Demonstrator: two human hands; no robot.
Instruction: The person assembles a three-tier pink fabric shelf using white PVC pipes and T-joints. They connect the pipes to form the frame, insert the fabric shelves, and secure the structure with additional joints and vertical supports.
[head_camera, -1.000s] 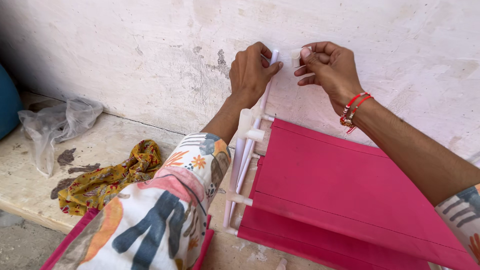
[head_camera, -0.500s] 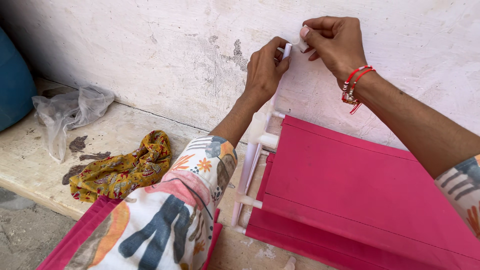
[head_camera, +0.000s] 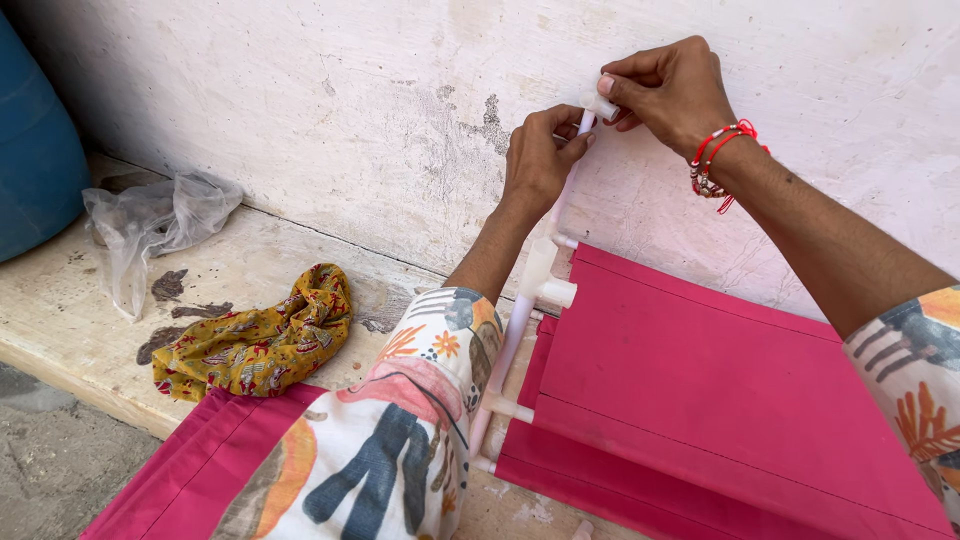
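Note:
A thin white plastic tube (head_camera: 520, 320) stands upright along the left edge of pink fabric shelves (head_camera: 720, 380), joined to them by white plastic connectors. My left hand (head_camera: 538, 160) grips the tube near its top. My right hand (head_camera: 668, 92), with red thread bracelets at the wrist, pinches a small white connector piece (head_camera: 600, 104) sitting on the tube's top end. Both hands are close against the whitewashed wall (head_camera: 350, 90).
A yellow patterned cloth (head_camera: 250, 335) lies bunched on the stone ledge (head_camera: 70, 330). A crumpled clear plastic bag (head_camera: 150, 225) lies further left. A blue barrel (head_camera: 35, 160) stands at the far left. More pink fabric (head_camera: 200, 470) lies at the bottom left.
The view has shifted slightly. Both hands stay at the tube's top; the right hand has brought the white connector down onto the tube end beside the left hand's fingers.

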